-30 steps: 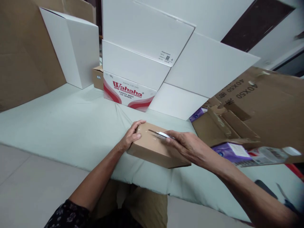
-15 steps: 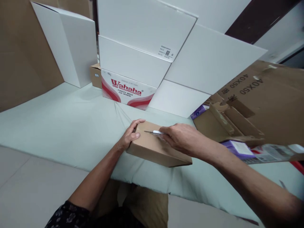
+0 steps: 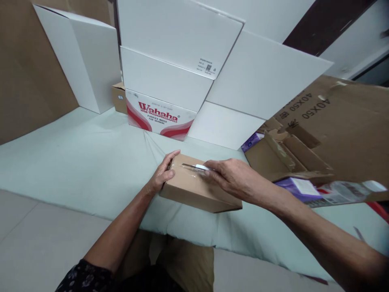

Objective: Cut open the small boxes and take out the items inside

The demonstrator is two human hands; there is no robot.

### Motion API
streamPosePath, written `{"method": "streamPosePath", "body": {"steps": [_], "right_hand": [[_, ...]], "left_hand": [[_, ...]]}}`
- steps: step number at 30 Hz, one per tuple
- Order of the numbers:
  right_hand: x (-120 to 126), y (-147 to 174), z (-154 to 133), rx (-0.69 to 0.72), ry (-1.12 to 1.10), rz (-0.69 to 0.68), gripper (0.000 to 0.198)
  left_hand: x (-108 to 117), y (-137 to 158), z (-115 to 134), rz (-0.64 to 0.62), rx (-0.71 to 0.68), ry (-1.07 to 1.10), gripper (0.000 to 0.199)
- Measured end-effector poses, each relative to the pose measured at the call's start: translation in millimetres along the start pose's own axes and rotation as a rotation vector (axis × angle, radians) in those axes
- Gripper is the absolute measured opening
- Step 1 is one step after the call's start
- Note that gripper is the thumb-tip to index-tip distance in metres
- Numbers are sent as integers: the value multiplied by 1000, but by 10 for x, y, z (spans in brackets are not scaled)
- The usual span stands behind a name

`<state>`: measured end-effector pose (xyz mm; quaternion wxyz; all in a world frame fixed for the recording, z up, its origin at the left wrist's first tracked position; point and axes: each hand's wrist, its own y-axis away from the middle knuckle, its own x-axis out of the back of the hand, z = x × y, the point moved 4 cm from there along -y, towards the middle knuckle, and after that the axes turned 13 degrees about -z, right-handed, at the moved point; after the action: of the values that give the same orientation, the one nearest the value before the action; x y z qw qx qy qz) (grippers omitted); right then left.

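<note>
A brown cardboard box lies on the pale green cloth near the front edge, with clear tape shining along its top. My left hand grips the box's left end, thumb on the top face and fingers around the far side. In my right hand is a utility knife with a white handle, held in closed fingers. Its thin blade points left over the taped top. Whether the blade touches the tape I cannot tell. My right hand and forearm hide the box's far right part.
Behind the box stands a white and red Wahaha carton. White panels rise above and beside it. At right are an opened cardboard box, a purple pack and a clear plastic bottle. A small brown box sits behind left.
The whole view has shifted slightly, moving most things a little left. Both hands keep their holds on the box and the utility knife, and the tape's shine shows more clearly.
</note>
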<state>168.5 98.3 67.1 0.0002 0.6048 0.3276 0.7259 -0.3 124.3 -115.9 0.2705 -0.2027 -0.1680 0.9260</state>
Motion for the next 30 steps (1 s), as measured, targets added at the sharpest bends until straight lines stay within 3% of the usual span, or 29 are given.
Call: {"method": "streamPosePath", "body": {"steps": [6,11,17,30], "right_hand": [[-17,-73,-129,-7,31,-66,31],[-3,-99,-146,-24,52,-93,34],[-2,-124,-119,-44,73,-113,32],[84,-209,-118,62,-96,-264,31]], "left_hand": [[7,24,72,-56,-57,-107,103],[17,25,191,-99,-110,-337,89],[-6,-1,195,-144,-79,-326,88],[14,14,136,-61,-51,-378,84]]}}
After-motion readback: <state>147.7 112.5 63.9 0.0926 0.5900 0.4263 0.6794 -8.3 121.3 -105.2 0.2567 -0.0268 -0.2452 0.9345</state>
